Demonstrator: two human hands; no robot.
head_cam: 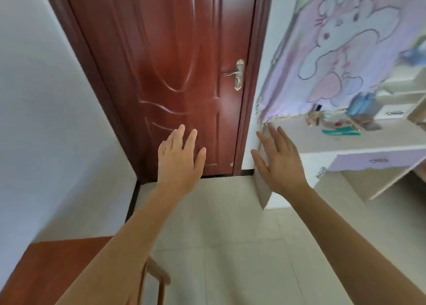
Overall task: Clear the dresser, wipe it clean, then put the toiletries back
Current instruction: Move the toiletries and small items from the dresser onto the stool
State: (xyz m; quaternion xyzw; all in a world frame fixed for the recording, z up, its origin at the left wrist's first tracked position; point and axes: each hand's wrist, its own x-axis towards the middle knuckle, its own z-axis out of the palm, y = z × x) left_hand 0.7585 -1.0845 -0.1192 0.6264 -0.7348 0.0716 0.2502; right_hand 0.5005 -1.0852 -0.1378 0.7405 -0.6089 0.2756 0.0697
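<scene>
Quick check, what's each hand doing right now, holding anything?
Left hand: open, fingers spread, holding nothing.
Right hand: open, fingers straight, holding nothing.

- No text, number or brand name is legible anywhere.
- At three o'clock, the toiletries (338,121) on the dresser (299,141) are too blurred for any label to be read.
</scene>
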